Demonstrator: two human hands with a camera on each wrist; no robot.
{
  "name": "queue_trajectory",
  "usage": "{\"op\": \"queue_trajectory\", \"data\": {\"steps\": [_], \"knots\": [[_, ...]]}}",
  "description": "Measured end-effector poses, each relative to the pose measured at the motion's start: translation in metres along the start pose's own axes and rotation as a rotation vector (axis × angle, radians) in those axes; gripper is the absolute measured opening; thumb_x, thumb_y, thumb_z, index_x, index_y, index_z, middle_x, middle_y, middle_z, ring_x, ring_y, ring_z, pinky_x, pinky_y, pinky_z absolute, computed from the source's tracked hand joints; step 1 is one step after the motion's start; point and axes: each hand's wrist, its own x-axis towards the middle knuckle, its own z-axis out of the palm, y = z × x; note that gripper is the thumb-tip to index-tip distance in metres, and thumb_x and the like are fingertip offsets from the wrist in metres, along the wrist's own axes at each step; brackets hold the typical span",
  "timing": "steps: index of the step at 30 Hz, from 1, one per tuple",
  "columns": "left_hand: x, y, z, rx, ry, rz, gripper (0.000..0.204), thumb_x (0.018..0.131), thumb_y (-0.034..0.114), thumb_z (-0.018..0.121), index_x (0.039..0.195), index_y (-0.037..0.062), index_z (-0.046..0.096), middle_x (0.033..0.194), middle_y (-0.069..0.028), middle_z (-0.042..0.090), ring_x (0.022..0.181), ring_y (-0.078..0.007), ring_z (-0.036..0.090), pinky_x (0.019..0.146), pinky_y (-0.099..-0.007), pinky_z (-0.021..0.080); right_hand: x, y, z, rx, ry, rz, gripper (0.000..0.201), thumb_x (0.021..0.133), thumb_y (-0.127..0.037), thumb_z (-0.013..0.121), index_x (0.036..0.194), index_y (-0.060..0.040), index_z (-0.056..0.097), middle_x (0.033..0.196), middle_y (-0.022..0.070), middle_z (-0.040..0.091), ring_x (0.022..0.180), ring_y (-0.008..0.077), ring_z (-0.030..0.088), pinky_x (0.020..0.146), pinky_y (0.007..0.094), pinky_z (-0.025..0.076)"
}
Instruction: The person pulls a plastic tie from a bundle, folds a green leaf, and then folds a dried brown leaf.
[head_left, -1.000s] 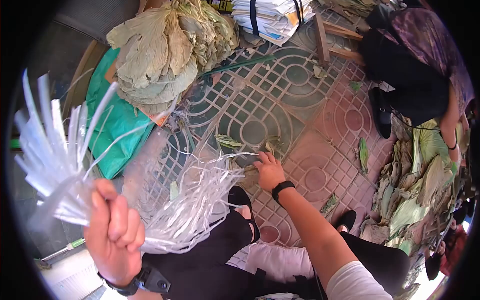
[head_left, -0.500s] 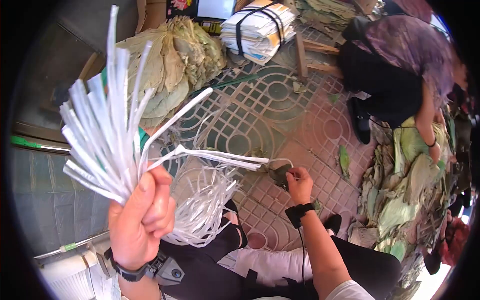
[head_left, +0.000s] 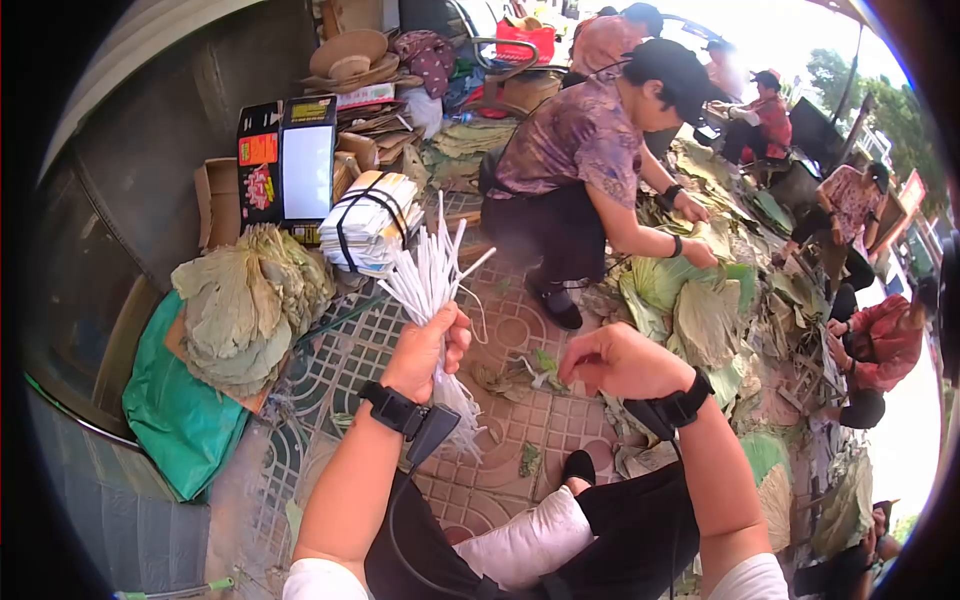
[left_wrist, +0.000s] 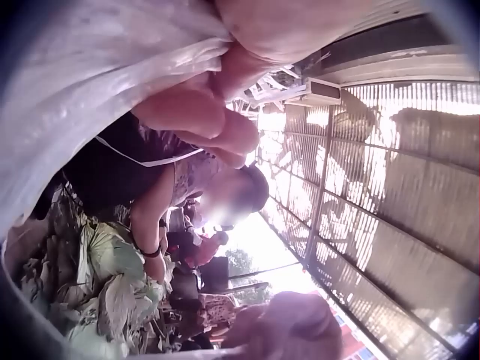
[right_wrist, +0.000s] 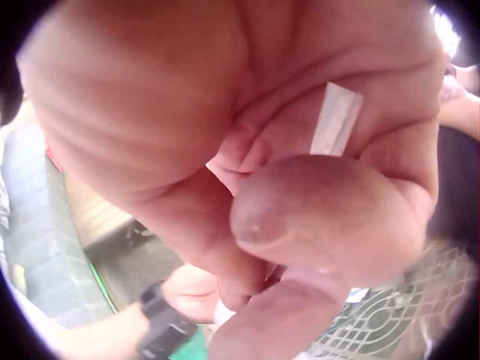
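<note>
My left hand (head_left: 418, 362) grips a bundle of white plastic strips (head_left: 424, 278) around its middle. The cut ends fan out above the fist, and the long tail hangs below it over the pavement. In the left wrist view, the pale strips (left_wrist: 97, 67) fill the upper left beside the curled fingers. Level with the bundle and to its right is my right hand (head_left: 635, 362), its fingers bent. A single white strip end (right_wrist: 337, 120) pokes out between its curled fingers in the right wrist view; the rest of that strip is mostly hidden.
A stack of dried leaves (head_left: 240, 320) sits on a green sheet (head_left: 180, 400) at left, near strapped papers (head_left: 370, 222). Ahead, a person (head_left: 590, 170) crouches over a long heap of leaves (head_left: 700, 320). Other people sit farther right.
The head view has lifted toward the crouching person. My left hand has brought the strips to the middle. My right hand has risen from low over the pavement to beside them.
</note>
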Motion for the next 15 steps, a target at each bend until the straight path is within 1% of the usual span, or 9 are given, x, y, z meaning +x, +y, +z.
{"op": "queue_trajectory", "data": {"steps": [2,3,6,8,9,11,12,13,15], "knots": [[0.003,-0.009,0.021,0.057,-0.047,0.009,0.03,0.094,0.034,0.051,0.09,0.0042,0.056,0.075,-0.0057,0.062,0.056,-0.0096,0.054,0.047,-0.022,0.042,-0.021,-0.013,0.003,0.097,-0.136,0.007,0.018,0.081,0.002,0.05,0.093,0.0,0.063,0.081,0.0033,0.065,0.064,0.0111,0.06,0.062,0.0252,0.048],[-0.001,-0.01,0.035,0.079,-0.089,-0.032,0.03,0.094,0.033,0.051,0.09,0.0037,0.056,0.08,-0.0084,0.064,0.064,-0.0135,0.059,0.054,-0.0247,0.047,-0.025,-0.008,0.009,0.111,-0.165,-0.1,0.017,0.082,0.002,0.05,0.094,0.0002,0.063,0.082,0.0038,0.065,0.066,0.0105,0.061,0.062,0.025,0.049],[-0.001,-0.025,0.058,0.105,-0.173,-0.11,0.027,0.094,0.029,0.051,0.093,0.0026,0.056,0.088,-0.0118,0.065,0.075,-0.0188,0.065,0.067,-0.0293,0.053,-0.026,0.001,0.024,0.329,-0.174,-0.035,0.014,0.084,0.0,0.053,0.094,0.0011,0.062,0.081,0.004,0.064,0.066,0.0099,0.061,0.062,0.0245,0.049],[-0.001,-0.036,0.063,0.126,-0.25,-0.16,0.025,0.095,0.025,0.05,0.099,0.0006,0.056,0.093,-0.0135,0.064,0.08,-0.0212,0.065,0.075,-0.0334,0.055,-0.016,0.016,0.033,0.17,0.098,-0.102,0.012,0.085,-0.002,0.056,0.093,0.0021,0.062,0.078,0.0039,0.064,0.067,0.0095,0.061,0.062,0.0244,0.05],[0.0,-0.039,0.066,0.129,-0.256,-0.173,0.025,0.095,0.025,0.05,0.099,0.0006,0.056,0.093,-0.0135,0.064,0.08,-0.0212,0.065,0.075,-0.0334,0.055,-0.009,0.027,0.031,0.081,0.178,-0.101,0.011,0.084,-0.003,0.058,0.093,0.0015,0.063,0.075,0.0031,0.064,0.066,0.0091,0.06,0.061,0.0241,0.049],[-0.002,-0.04,0.075,0.136,-0.265,-0.215,0.026,0.095,0.025,0.05,0.101,0.0003,0.055,0.092,-0.014,0.064,0.08,-0.0217,0.065,0.073,-0.0339,0.055,-0.001,0.038,0.029,0.326,0.238,-0.046,0.009,0.084,-0.003,0.06,0.091,0.0006,0.063,0.075,0.0024,0.064,0.065,0.0081,0.059,0.061,0.0235,0.049],[-0.005,-0.034,0.08,0.129,-0.301,-0.27,0.025,0.095,0.026,0.049,0.099,0.0024,0.054,0.079,-0.0079,0.062,0.067,-0.0161,0.062,0.066,-0.0315,0.054,0.0,0.041,0.027,0.326,0.236,-0.042,0.009,0.084,-0.003,0.06,0.091,0.0006,0.063,0.075,0.0024,0.064,0.065,0.0081,0.059,0.061,0.0235,0.049],[-0.002,-0.036,0.079,0.126,-0.299,-0.276,0.025,0.095,0.026,0.049,0.099,0.0024,0.054,0.079,-0.0079,0.062,0.067,-0.0161,0.062,0.066,-0.0315,0.054,0.002,0.043,0.026,0.302,0.302,-0.039,0.008,0.084,-0.003,0.06,0.091,0.0004,0.063,0.075,0.0021,0.064,0.065,0.0074,0.059,0.06,0.023,0.048],[0.003,-0.04,0.074,0.147,-0.376,-0.323,0.024,0.096,0.029,0.048,0.095,0.0057,0.054,0.063,0.0012,0.05,0.051,-0.0085,0.047,0.056,-0.0276,0.048,0.007,0.05,0.027,0.286,0.367,-0.029,0.007,0.084,-0.003,0.061,0.09,0.0002,0.062,0.075,0.0017,0.064,0.065,0.0067,0.058,0.059,0.0225,0.047]]}}
